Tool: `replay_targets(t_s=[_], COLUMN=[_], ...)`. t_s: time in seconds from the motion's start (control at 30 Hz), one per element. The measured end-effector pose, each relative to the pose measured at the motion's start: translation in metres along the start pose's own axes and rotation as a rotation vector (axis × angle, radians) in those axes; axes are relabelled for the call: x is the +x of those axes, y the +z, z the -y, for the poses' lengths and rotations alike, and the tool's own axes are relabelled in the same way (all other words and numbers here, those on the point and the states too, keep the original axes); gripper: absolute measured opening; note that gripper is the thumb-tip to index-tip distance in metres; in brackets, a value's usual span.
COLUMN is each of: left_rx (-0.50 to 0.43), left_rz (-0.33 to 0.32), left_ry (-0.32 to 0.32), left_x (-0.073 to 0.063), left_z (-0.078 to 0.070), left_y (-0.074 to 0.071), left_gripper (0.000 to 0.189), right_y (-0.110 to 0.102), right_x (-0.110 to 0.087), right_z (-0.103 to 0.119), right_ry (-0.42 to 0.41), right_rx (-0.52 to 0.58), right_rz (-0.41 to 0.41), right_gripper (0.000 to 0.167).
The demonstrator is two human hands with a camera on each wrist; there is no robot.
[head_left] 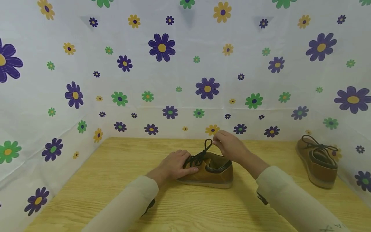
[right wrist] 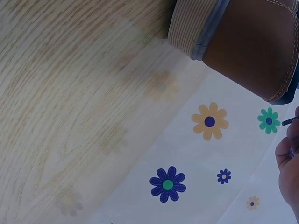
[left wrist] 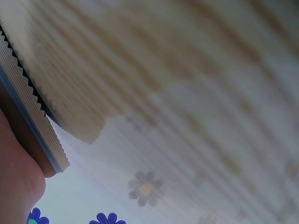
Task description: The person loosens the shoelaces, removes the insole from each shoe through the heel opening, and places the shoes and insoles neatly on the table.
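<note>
A brown low-cut shoe with a pale sole and dark collar stands on the table, its toe to the left. My left hand grips its front part, thumb along the near side and fingers over the top. Above the tongue, a dark shoelace rises in a loop. My right hand pinches the lace beside that loop, above the shoe's opening. In the right wrist view, a lace tip pokes out at the fingers. The left wrist view catches only the sole edge and part of the hand.
Another brown shoe, its dark lace tied in a bow, stands at the table's right side. Behind and beside the wood-grain table hangs a white flower-print cloth.
</note>
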State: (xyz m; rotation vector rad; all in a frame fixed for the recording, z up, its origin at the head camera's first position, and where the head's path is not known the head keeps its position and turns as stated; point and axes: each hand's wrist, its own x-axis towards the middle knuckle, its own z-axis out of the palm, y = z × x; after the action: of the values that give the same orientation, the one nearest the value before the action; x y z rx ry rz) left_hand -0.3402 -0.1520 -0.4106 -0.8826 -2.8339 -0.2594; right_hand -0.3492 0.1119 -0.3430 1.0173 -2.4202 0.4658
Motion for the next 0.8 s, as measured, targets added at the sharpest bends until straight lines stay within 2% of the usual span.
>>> replay_targets(t_s=[0.2,0.43,0.8], left_rx=[0.003,0.001,0.006], left_rz=[0.016,0.023,0.014], left_ry=[-0.015,-0.021,-0.019], left_x=[0.0,0.0001,0.0012], left_z=[-0.0006,-0.0012,0.0021], left_y=[0.0001,0.0006,0.0037], left_gripper=[0.066,0.067,0.067], right_y=[0.0004,-0.0031,-0.0092], right_x=[0.0007,0.0016,0.0056], right_z=[-0.0012,-0.0002,-0.001], right_ry=[-0.026,-0.02,-0.102], right_rx=[-0.019,-0.028,-0.108], right_rz=[-0.014,0.007,-0.005], right_gripper=[0.007,0.008,0.008])
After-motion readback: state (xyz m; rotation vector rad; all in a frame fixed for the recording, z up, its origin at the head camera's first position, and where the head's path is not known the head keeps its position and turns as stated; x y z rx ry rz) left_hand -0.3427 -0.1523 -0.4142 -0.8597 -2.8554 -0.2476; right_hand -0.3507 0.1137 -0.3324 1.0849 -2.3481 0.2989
